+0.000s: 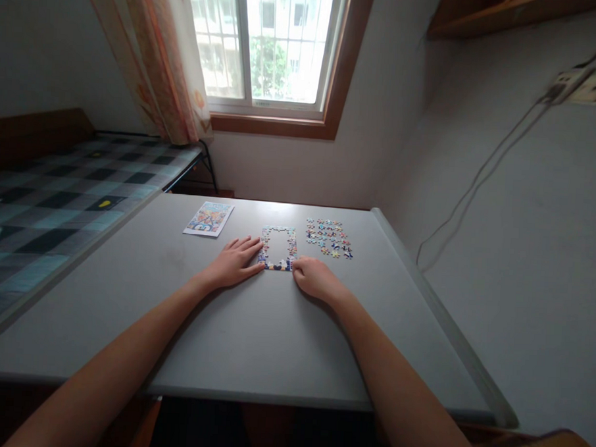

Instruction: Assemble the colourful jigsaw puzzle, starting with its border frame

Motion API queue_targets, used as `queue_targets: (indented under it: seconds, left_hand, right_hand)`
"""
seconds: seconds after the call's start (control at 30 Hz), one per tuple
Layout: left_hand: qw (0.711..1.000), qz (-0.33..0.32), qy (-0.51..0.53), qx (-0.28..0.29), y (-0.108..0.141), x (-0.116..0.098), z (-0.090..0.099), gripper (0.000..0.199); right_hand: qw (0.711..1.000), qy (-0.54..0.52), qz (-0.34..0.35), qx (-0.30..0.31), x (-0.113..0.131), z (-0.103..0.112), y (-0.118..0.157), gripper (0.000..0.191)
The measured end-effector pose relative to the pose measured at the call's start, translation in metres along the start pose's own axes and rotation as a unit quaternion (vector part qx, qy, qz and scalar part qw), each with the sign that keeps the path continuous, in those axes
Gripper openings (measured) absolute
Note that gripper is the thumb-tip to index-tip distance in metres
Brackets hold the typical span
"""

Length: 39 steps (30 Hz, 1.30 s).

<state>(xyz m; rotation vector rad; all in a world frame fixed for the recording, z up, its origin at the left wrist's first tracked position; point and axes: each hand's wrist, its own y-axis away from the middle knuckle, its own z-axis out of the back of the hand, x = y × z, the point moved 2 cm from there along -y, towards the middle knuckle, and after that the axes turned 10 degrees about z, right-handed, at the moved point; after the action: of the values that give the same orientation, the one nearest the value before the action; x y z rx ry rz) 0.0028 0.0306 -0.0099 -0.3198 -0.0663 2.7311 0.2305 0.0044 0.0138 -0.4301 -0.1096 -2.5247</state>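
A jigsaw puzzle border (278, 265) lies on the grey table, joined into an upright rectangle with bare tabletop inside it. My left hand (234, 260) rests flat at its left side, fingers spread, with the fingertips touching the border's edge. At the lower right corner of the border, my right hand (313, 275) has its fingers curled in and pressed against the edge. Whether a piece sits under those fingers is hidden. Loose puzzle pieces (327, 235) lie in rough rows to the right of the border, beyond my right hand.
A printed picture sheet (209, 219) lies at the table's back left. The grey table (263, 340) has a raised right edge along the wall. A bed with a checked cover (107, 182) stands at left. A cable (470, 191) hangs from a wall socket (570, 87) at right.
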Motion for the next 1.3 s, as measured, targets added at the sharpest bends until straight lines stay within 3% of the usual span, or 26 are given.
queue_targets:
  seconds: [0.37,0.5,0.63,0.73,0.83,0.93,1.3]
  left_hand:
    - [1.0,0.001,-0.003,0.003,-0.001,-0.001,0.0,0.067]
    - [1.0,0.0,0.001,0.006,-0.002,-0.001,0.0,0.067]
    - [1.0,0.0,0.006,0.003,-0.002,0.001,-0.001,0.068]
    - [1.0,-0.005,0.009,0.004,-0.002,0.001,-0.001,0.068]
    - [1.0,-0.007,0.012,0.004,-0.002,0.0,0.0,0.068]
    - [1.0,-0.005,0.017,0.007,-0.001,-0.001,0.001,0.068]
    - [1.0,-0.005,0.022,0.007,-0.001,-0.002,0.002,0.069]
  right_hand:
    - [0.999,-0.04,0.016,-0.018,-0.002,0.001,0.001,0.025]
    - [0.993,-0.107,0.033,-0.034,-0.007,0.016,-0.005,0.023]
    - [0.989,-0.089,-0.013,-0.119,-0.027,0.045,-0.023,0.021]
    - [0.983,-0.066,-0.079,-0.149,-0.057,0.061,-0.041,0.023]
    - [0.963,-0.009,-0.186,-0.195,-0.092,0.064,-0.054,0.022]
    - [0.949,0.019,-0.248,-0.195,-0.115,0.058,-0.063,0.026]
    - [0.94,0.041,-0.297,-0.163,-0.119,0.044,-0.075,0.024]
